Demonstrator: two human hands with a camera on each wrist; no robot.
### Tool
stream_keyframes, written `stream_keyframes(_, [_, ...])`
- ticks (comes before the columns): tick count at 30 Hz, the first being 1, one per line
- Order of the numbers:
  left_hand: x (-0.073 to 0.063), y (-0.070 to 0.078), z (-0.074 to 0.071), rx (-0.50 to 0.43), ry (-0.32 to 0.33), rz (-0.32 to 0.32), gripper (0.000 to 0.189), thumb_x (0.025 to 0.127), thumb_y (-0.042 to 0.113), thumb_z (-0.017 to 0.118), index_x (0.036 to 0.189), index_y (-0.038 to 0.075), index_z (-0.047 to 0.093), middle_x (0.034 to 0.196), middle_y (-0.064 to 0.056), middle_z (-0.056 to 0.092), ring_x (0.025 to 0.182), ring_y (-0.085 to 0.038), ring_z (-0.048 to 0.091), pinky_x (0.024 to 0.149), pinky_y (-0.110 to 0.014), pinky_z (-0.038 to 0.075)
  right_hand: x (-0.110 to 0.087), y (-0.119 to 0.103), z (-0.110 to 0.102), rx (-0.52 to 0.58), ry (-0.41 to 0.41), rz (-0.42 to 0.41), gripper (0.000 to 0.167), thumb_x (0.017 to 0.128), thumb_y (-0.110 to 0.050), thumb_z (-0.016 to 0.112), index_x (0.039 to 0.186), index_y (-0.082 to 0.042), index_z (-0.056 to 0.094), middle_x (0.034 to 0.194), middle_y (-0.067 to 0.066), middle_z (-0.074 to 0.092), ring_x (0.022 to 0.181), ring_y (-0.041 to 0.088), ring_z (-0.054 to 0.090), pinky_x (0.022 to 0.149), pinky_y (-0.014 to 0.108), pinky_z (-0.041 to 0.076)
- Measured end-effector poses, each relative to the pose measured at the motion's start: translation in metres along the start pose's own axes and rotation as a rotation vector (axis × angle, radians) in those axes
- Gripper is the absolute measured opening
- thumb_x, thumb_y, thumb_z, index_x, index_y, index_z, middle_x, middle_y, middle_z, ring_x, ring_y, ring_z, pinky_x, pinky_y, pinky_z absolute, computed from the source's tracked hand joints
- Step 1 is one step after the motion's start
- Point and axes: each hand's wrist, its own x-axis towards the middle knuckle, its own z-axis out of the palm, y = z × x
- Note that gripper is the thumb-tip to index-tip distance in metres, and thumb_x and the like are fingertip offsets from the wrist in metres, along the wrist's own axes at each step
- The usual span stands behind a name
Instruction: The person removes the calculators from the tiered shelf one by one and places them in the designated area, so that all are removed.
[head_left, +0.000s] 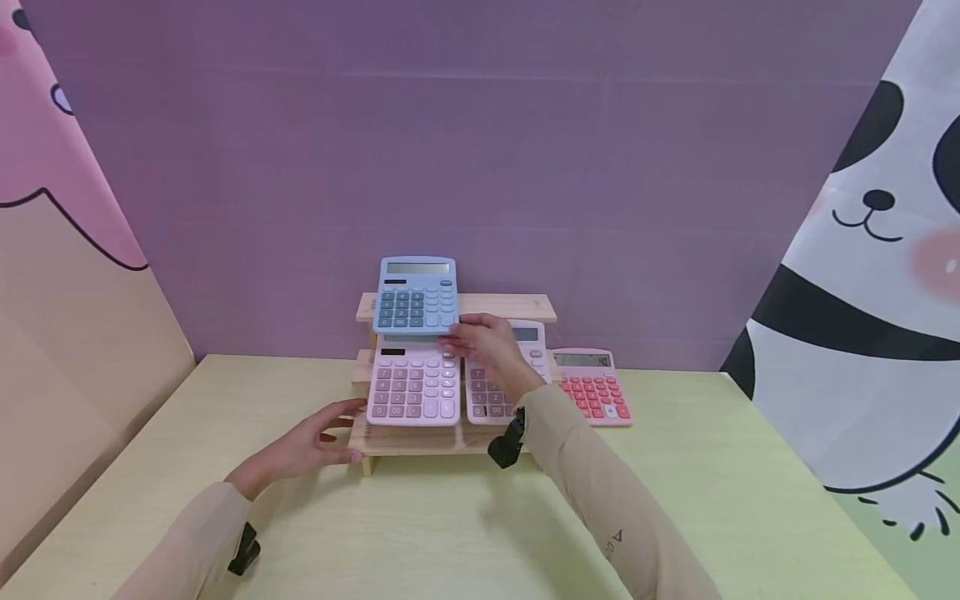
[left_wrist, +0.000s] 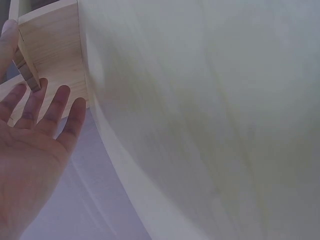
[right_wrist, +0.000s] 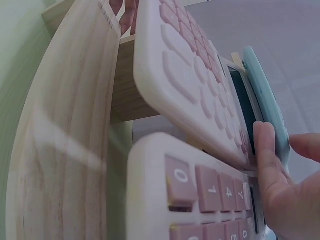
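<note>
Both hands (head_left: 306,443) reach forward, the right (head_left: 489,348) higher.

0, 1, 4, 7 on right pale-pink calculator (right_wrist: 202,192); 00 on blue calculator (head_left: 417,297).

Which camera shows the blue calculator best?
The head view: the blue calculator faces it, keys and display showing, with the right hand at its lower right corner. The right wrist view catches it only edge-on; the left wrist view doesn't show it.

Left hand (left_wrist: 31,155) — at wooden stand (left_wrist: 52,42), tabletop (left_wrist: 210,110)
</note>
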Motion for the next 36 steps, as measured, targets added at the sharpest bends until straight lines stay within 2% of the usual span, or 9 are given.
stream_keyframes(7, [-0.0008, -0.0010, 0.0001, 0.003, -0.007, 0.021, 0.079, 0.080, 0.029, 0.070, 0.142, 0.008, 0.026, 0.146, -0.019, 0.027, 0.125, -0.044, 0.036, 0.097, -0.057, 0.039, 0.0023, 0.0002, 0.0022, 0.035, 0.012, 0.011, 0.035, 0.084, 0.001, 0.061, 0.117, 0.000, 0.050, 0.110, 0.018, 0.060, 0.089, 0.022, 0.067, 0.079, 0.026, 0.055])
stream_keyframes(17, [0.0007, -0.0026, 0.0011, -0.011, -0.009, -0.001, 0.080, 0.078, 0.028, 0.071, 0.143, 0.011, 0.027, 0.147, -0.015, 0.027, 0.126, -0.043, 0.035, 0.098, -0.056, 0.039, 0.0029, 0.0003, 0.0038, 0.092, 0.028, 0.014, 0.034, 0.085, 0.001, 0.060, 0.117, 0.001, 0.050, 0.106, 0.016, 0.060, 0.085, 0.019, 0.067, 0.080, 0.024, 0.054])
stream_keyframes(24, [0.0003, -0.0029, -0.0002, 0.007, -0.012, 0.018, 0.080, 0.080, 0.027, 0.070, 0.142, 0.007, 0.026, 0.146, -0.018, 0.028, 0.125, -0.045, 0.036, 0.096, -0.057, 0.039, 0.0021, -0.0004, 0.0063, 0.108, 0.041, 0.011, 0.034, 0.084, 0.003, 0.060, 0.117, 0.002, 0.051, 0.106, 0.016, 0.058, 0.088, 0.022, 0.067, 0.079, 0.024, 0.055])
stream_keyframes(31, [0.0030, -0.0071, -0.0011, 0.001, -0.006, 0.010, 0.081, 0.078, 0.031, 0.071, 0.142, 0.009, 0.027, 0.146, -0.015, 0.029, 0.125, -0.041, 0.038, 0.097, -0.057, 0.039, 0.0026, 0.0010, 0.0073, 0.136, 0.045, 0.013, 0.033, 0.084, 0.005, 0.059, 0.116, 0.003, 0.051, 0.103, 0.015, 0.057, 0.090, 0.024, 0.066, 0.079, 0.024, 0.055])
stream_keyframes(36, [0.0048, -0.0087, -0.0028, -0.003, -0.011, 0.017, 0.081, 0.078, 0.029, 0.071, 0.142, 0.009, 0.027, 0.146, -0.015, 0.029, 0.125, -0.042, 0.038, 0.096, -0.058, 0.039, 0.0042, 0.0014, 0.0083, 0.116, 0.050, 0.005, 0.032, 0.084, 0.005, 0.059, 0.115, 0.004, 0.051, 0.104, 0.017, 0.058, 0.092, 0.026, 0.066, 0.079, 0.026, 0.055])
